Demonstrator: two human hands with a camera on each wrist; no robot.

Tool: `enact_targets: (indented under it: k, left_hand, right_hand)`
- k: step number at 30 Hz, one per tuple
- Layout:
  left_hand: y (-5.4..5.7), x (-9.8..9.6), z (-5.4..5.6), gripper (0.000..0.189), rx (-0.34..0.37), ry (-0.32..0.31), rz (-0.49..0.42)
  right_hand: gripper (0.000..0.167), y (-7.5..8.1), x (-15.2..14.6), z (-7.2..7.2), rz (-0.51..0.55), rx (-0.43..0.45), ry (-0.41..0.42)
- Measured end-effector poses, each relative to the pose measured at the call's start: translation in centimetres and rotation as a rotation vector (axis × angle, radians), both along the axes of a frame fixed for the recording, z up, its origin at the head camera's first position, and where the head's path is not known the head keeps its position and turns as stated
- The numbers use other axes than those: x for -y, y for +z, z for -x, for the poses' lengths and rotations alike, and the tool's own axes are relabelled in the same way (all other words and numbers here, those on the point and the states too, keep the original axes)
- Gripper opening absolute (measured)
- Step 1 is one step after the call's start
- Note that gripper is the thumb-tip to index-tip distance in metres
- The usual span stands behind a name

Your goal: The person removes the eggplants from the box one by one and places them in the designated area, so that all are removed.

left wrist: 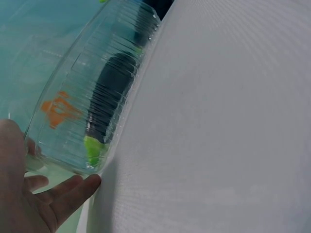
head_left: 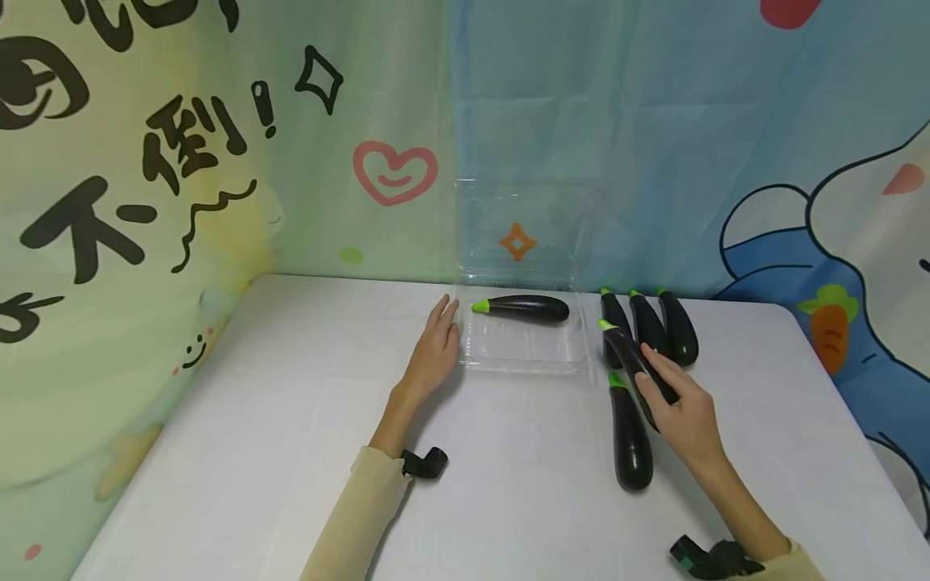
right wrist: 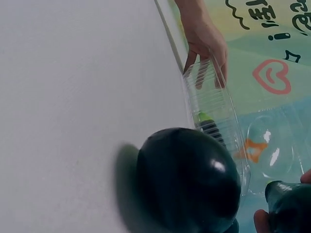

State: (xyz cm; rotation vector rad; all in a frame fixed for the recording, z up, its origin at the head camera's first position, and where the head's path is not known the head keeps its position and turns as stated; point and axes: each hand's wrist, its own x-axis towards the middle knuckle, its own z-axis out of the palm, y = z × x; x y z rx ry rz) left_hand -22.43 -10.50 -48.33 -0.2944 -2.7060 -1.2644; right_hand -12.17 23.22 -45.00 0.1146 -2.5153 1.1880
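An open clear plastic clamshell box (head_left: 523, 359) stands on the table with its lid raised at the back. Inside it lies one dark eggplant (head_left: 529, 308), green tip to the left. My left hand (head_left: 433, 355) rests against the box's left side, fingers extended; the left wrist view shows the fingers (left wrist: 73, 199) along its end wall. With thumb and fingers, my right hand (head_left: 686, 415) grips another eggplant (head_left: 626, 353), its green tip pointing away and to the left. The right wrist view has this held eggplant (right wrist: 294, 208) at the lower right.
Behind the held eggplant lie several more, including one on the right (head_left: 679, 327) and one beside it (head_left: 647, 323). Nearer the front is another eggplant (head_left: 631, 440), large in the right wrist view. A printed curtain (head_left: 392, 97) hangs behind the white table (head_left: 291, 452).
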Motion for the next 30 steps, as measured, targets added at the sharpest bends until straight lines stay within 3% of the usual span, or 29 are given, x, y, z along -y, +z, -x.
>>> enact_targets:
  k: [6,13,30]
  left_hand:
    - [-0.1,0.1,-0.1,0.048,0.0,-0.004,-0.003]
    - [0.1,0.0,0.0,0.048,0.021,-0.002,-0.007]
    - [0.1,0.0,0.0,0.048,0.018,-0.005,-0.012]
  right_hand:
    - [0.055,0.3,-0.3,-0.6,0.005,0.045,-0.022]
    - [0.064,-0.1,-1.0,-0.9,-0.015,0.063,0.02]
    - [0.053,-0.2,-1.9,-2.1,0.046,0.111,0.033]
